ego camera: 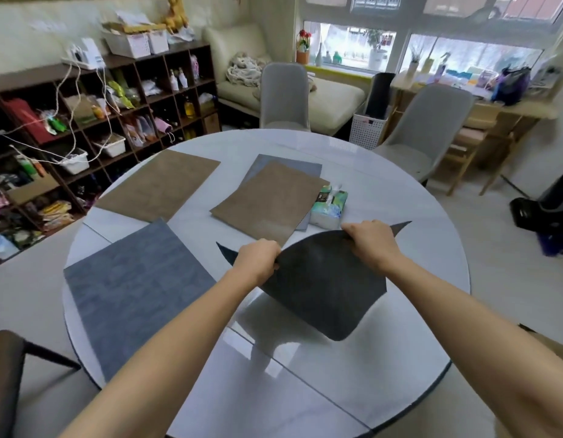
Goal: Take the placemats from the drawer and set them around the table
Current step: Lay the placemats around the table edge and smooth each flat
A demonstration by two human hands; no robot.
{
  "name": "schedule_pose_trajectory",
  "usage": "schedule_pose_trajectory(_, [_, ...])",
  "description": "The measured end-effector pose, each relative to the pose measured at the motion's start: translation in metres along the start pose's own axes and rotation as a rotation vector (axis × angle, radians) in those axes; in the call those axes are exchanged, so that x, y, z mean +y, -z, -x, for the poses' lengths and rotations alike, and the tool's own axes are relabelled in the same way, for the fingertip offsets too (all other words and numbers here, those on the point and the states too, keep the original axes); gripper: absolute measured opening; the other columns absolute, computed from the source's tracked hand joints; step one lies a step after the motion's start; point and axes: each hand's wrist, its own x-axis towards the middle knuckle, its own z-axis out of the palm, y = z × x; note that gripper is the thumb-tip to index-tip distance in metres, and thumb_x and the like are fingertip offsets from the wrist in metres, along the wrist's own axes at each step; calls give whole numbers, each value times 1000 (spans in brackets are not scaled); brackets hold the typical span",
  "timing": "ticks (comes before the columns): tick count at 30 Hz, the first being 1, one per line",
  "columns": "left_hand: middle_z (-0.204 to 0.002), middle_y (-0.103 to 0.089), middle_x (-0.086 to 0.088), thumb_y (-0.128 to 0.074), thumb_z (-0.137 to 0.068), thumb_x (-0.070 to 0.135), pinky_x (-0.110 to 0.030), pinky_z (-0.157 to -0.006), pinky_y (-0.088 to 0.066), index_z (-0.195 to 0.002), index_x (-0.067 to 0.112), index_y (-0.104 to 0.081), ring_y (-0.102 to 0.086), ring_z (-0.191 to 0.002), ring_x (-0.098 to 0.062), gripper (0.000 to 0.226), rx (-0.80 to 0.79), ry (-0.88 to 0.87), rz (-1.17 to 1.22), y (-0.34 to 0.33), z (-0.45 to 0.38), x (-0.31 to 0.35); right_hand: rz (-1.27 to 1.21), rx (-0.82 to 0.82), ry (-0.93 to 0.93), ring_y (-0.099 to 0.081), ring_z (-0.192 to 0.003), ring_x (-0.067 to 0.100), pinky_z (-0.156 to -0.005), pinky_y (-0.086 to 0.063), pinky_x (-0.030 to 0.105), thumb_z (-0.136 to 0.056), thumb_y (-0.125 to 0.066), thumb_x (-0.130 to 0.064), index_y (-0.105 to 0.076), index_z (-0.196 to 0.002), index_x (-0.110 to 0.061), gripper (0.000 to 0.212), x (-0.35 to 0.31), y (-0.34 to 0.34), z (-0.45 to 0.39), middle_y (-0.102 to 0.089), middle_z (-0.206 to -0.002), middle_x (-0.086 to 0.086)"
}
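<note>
Holding a dark placemat (324, 286) up off the round table (305, 390), you have it sagging between your two hands so its middle bows down and its far corners stick out to either side. Your left hand (258, 257) grips the upper edge near the left corner, fingers curled over the edge and closed tight on it. Your right hand (368, 238) grips the same edge further right, fingers also curled over and pinching the mat against the thumb. Neither hand has a finger spread loose.

Just beyond the mat, near the middle of the table, a brown placemat (270, 203) lies flat on top of a grey placemat (292, 167), which shows past its far and right edges. A tissue pack (329, 205) sits just beside that pair on the right. At the table's left edge a blue-grey placemat (131, 286) lies flat, and a second brown placemat (160, 184) lies flat beyond it.

Two grey chairs (284, 96) stand at the far side of the table, and a dark shelf unit (100, 121) crowded with goods fills the left wall.
</note>
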Motion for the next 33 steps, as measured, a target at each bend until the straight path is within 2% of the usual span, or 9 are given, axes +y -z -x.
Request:
schedule_pose_trajectory(4, [-89,-68,-4,-48,-85,4,-33,-64,-40,-80,20,-65,-64,-83,-31,23,267,62,-134,31,-13,26,-25,187,-57,-62,-77,39,-60,-39,35,-89,-49,-10,-55,-115,-21,29,36,2,-21,-68,-86,17])
schedule_pose_trajectory(8, [-94,-60,-5,-50,-83,-6,-35,-63,-40,-96,17,-65,-63,-87,-32,31,353,203,-232,41,-12,52,-70,244,53,-62,-75,39,-61,-45,37,-81,-48,1,-57,-122,-14,45,65,-5,-17,-69,-84,16])
schedule_pose_trajectory(12, [-101,-63,-12,-50,-79,-9,-39,-79,-48,-101,10,-61,-62,-95,-34,31,192,354,-121,1,1,81,-234,44,175,-59,-99,35,-72,-45,38,-84,-44,1,-59,-121,-16,43,78,-43,12,-66,-111,12])
schedule_pose_trajectory(14, [-104,-65,-14,-55,-79,-7,-39,-74,-49,-104,9,-63,-63,-95,-32,30,32,399,-67,-35,10,92,-219,-130,217,-58,-102,35,-73,-47,38,-86,-40,4,-56,-125,-19,47,77,-72,29,-64,-116,12])
schedule_pose_trajectory(17, [-117,-63,-11,-52,-84,-5,-37,-78,-50,-116,15,-64,-62,-103,-32,40,-161,413,18,-98,26,103,-199,-382,254,-59,-100,35,-75,-47,36,-83,-40,7,-60,-117,-15,45,71,-110,50,-62,-113,15])
schedule_pose_trajectory(20, [-121,-60,-13,-44,-87,-8,-39,-88,-51,-122,13,-60,-60,-107,-35,44,-296,431,70,-139,45,115,-175,-549,267,-55,-85,32,-69,-39,32,-80,-40,9,-58,-93,-13,31,68,-134,71,-60,-100,15])
schedule_pose_trajectory(27, [-112,-60,-17,-40,-84,-13,-40,-81,-48,-114,8,-56,-60,-103,-36,40,-335,384,15,-166,74,126,-182,-625,288,-60,-97,34,-73,-46,35,-83,-36,10,-60,-117,-11,46,60,-161,109,-61,-111,18])
schedule_pose_trajectory(30, [-117,-58,-16,-37,-87,-12,-41,-82,-47,-117,8,-54,-58,-106,-36,40,-351,381,13,-175,83,123,-152,-659,295,-59,-99,35,-74,-44,35,-85,-35,8,-57,-120,-12,45,53,-164,127,-60,-115,18])
schedule_pose_trajectory(33, [-132,-44,-16,-36,-90,-10,-45,-89,-46,-132,8,-43,-50,-117,-35,46,-370,338,39,-196,96,122,-98,-633,312,-57,-100,34,-69,-37,35,-88,-38,6,-51,-116,-7,34,46,-166,151,-56,-114,16])
